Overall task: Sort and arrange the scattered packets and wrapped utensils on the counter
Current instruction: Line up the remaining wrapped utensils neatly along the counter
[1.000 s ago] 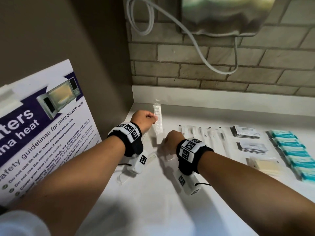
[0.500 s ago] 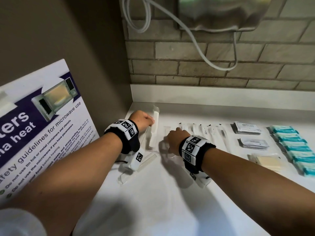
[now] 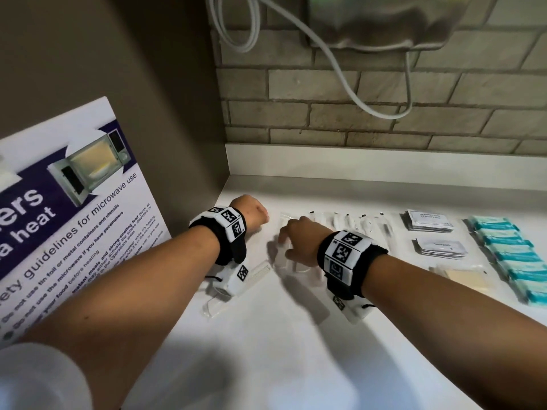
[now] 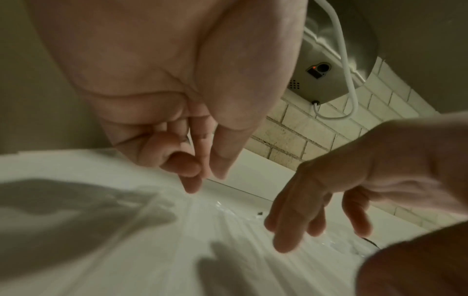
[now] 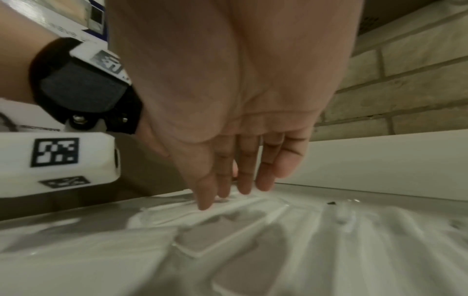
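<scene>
A: What is seen at the far left?
B: A microwave safety poster (image 3: 68, 202) is propped against the side wall, beside the white counter (image 3: 266, 350). A clear-wrapped utensil (image 3: 260, 270) is partly covered by the left wrist's camera unit, and another clear wrapper (image 3: 213, 306) lies nearer the counter's edge.

A: How is the left hand (image 3: 251, 213) held?
B: It is lowered to the counter near the corner. In the left wrist view its thumb and fingers (image 4: 195, 172) are drawn together, pointing down at a clear wrapper; whether anything is pinched cannot be told.

A: And the right hand (image 3: 299, 239)?
B: Just beside the left one. Its fingers (image 5: 243, 176) are held straight, tips touching the clear wrapped utensils (image 5: 253, 220) beneath them.

A: What lies further right?
B: A row of wrapped utensils (image 3: 355, 221) is laid side by side, partly hidden by the right wrist. Then two stacks of white packets (image 3: 429, 221), with a beige packet (image 3: 464, 276) below them, and a column of teal packets (image 3: 512, 253) near the right edge. Above, on the brick wall, a metal appliance (image 3: 384, 22) with a looping white cable (image 3: 340, 81) is mounted.
</scene>
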Tool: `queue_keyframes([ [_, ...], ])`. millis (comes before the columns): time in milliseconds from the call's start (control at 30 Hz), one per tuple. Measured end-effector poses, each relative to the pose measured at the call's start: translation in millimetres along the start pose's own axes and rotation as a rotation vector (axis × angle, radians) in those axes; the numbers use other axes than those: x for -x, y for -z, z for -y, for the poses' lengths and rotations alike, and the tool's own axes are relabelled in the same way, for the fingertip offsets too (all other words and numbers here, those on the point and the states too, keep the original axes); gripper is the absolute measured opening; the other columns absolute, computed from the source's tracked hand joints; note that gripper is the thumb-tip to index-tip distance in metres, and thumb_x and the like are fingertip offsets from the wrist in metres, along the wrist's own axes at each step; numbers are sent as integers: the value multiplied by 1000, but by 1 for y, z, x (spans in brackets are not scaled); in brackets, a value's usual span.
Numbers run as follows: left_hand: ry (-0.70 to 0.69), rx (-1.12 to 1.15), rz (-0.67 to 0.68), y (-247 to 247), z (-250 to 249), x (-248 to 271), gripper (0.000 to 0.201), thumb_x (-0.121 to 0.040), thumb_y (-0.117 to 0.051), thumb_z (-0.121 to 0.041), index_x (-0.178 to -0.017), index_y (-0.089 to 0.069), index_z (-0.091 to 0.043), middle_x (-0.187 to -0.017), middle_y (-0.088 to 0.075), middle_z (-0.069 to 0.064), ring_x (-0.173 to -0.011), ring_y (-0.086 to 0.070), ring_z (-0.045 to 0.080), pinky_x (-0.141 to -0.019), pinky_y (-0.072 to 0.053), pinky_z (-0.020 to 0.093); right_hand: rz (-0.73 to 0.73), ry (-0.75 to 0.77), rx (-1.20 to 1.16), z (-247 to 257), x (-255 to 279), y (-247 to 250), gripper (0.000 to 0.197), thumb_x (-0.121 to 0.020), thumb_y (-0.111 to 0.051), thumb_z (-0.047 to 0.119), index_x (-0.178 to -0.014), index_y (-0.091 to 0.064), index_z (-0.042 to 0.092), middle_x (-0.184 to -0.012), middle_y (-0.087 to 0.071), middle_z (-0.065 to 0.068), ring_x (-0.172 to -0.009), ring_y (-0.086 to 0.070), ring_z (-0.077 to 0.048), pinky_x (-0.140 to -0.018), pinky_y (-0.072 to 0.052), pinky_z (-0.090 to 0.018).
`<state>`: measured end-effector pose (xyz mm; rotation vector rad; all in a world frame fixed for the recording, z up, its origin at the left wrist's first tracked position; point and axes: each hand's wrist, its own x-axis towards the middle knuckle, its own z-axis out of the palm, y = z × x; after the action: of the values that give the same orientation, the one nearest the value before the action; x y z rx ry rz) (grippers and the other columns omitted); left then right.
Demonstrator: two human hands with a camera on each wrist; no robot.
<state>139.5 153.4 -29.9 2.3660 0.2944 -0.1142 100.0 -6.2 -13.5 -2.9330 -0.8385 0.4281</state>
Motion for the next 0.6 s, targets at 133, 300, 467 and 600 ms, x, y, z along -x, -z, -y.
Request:
queue_keyframes([
  [133, -21, -218, -38, 27, 15, 9, 18, -85, -63, -10, -96, -75, -14, -108, -72, 4, -104, -65, 22, -91, -49, 26, 64, 222, -44, 35, -4, -10, 39, -82, -63, 24, -121, -63, 26, -121, -65, 0, -114, -58, -23, -95, -50, -36],
  [300, 64, -377, 83, 28, 30, 30, 31, -74, -79, -26, -102, -73, -15, -103, -72, 3, -93, -67, 20, -79, -52, 23, 144, 318, 95, 67, -4, -31, 10, -84, -51, 22, -92, -57, 24, -111, -62, -5, -102, -60, -30, -83, -51, -36],
  [467, 81, -373, 68, 21, 40, 33, 43, -74, -81, -29, -113, -70, -17, -118, -69, 2, -105, -66, 19, -92, -51, 26, 166, 365, 149, 67, -7, -36, 25, -88, -45, 27, -106, -61, 17, -111, -61, -8, -102, -59, -30, -80, -48, -35],
  [600, 100, -375, 37, 22, 43, 34, 43, -74, -80, -33, -113, -71, -19, -119, -69, -1, -106, -65, 17, -90, -51, 24, 183, 408, 97, 61, -2, -22, 12, -85, -57, 14, -94, -62, 17, -104, -65, -7, -98, -59, -29, -80, -48, -34],
])
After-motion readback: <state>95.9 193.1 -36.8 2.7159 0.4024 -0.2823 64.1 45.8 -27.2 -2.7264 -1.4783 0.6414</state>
